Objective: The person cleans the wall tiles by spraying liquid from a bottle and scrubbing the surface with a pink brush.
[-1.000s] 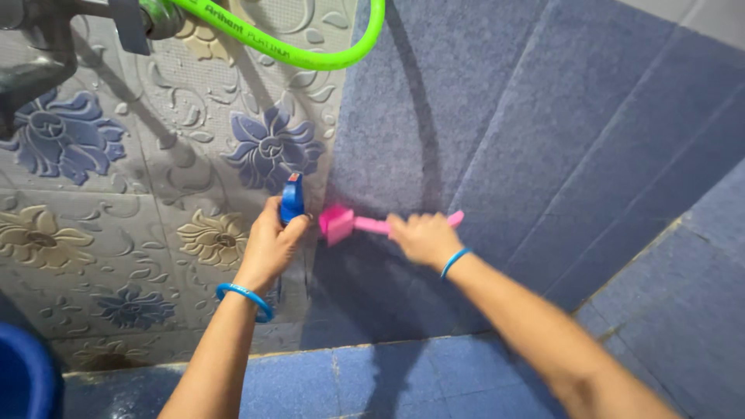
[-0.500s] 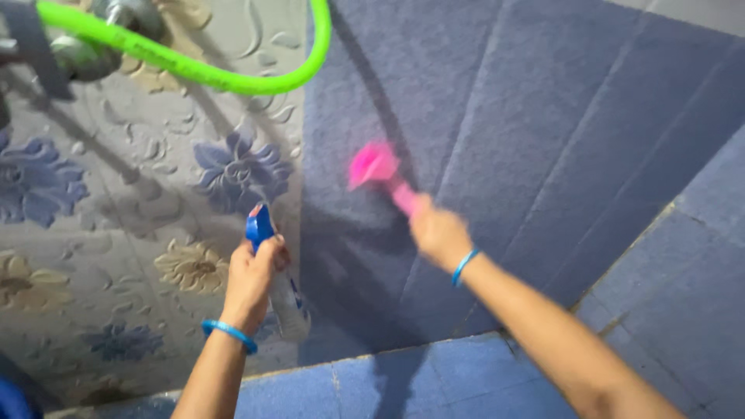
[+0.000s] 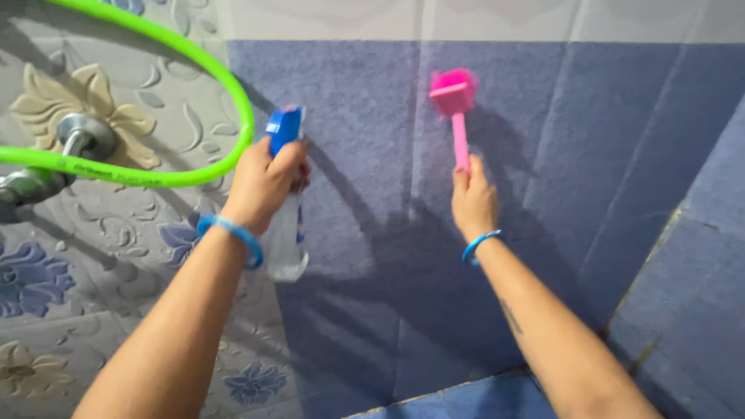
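- The left hand [image 3: 264, 182] is closed around a clear spray bottle [image 3: 285, 194] with a blue head, held upright near the blue wall tiles [image 3: 357, 124].
- The right hand [image 3: 473, 203] is wrapped tightly around the handle of a pink brush [image 3: 455, 97], whose head presses against the far wall.
- Scrubbing works best with the bristles flat, firm strokes, and the spray aimed just left of the brush.

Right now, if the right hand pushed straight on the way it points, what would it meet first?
The right hand points up the blue tiled wall along the pink brush; next in line is probably the pale tile band, though depth is unclear.
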